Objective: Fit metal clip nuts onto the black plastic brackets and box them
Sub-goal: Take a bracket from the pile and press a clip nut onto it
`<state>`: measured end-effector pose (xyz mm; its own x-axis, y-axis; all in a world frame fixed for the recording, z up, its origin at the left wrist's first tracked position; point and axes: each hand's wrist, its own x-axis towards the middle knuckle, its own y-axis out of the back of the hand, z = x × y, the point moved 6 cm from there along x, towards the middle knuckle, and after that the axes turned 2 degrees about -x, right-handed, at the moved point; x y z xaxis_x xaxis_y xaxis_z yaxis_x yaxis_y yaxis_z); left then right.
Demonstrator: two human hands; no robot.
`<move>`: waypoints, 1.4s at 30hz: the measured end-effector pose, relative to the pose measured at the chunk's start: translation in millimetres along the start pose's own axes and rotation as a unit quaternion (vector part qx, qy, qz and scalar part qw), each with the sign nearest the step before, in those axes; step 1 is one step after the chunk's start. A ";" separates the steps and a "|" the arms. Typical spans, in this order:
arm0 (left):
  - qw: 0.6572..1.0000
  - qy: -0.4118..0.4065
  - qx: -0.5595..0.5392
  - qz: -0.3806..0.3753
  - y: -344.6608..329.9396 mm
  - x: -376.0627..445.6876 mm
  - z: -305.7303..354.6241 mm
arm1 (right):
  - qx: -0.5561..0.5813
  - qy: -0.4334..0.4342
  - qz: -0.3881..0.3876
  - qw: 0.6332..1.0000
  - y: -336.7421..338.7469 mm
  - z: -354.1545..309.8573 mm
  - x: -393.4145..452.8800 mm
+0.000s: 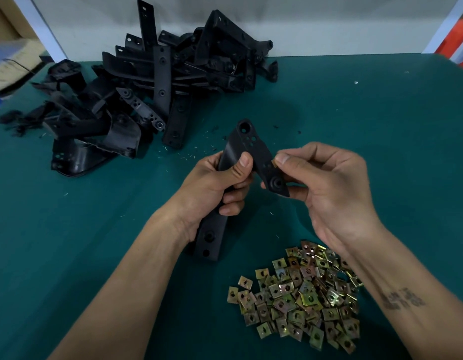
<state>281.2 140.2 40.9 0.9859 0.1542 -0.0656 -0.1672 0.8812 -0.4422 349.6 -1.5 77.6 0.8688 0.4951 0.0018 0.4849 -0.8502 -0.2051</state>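
from the head view, the left hand (214, 185) has its fingers wrapped round a black plastic bracket (247, 149) held above the green counter (355, 120), while the right hand (326, 183) pinches what looks like a clip nut (274, 162), mostly hidden, at the bracket's edge. loose clip nuts (300, 289) lie near the right forearm and the bracket pile (147, 89) sits at the far left; no box is visible. if the nut goes on crooked, it could jam or spring off.
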 end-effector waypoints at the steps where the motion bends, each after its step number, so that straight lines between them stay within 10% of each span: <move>1: 1.000 0.000 0.002 0.001 0.2 -0.3 0.3 | 0.006 -0.003 0.006 1.000 -1.5 1.7 -1.7; 22: 1.000 -0.015 -0.012 0.005 1.0 -1.2 0.7 | 0.104 0.019 0.013 0.994 -17.9 4.9 -24.0; 42: 0.998 -0.030 -0.026 0.038 4.9 -3.5 7.0 | -0.010 -0.087 -0.201 0.976 -5.8 -4.1 0.0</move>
<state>276.9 147.1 45.2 0.9678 0.2472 -0.0474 -0.2387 0.8416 -0.4845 347.1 2.7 82.8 0.5781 0.8112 -0.0887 0.7868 -0.5829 -0.2030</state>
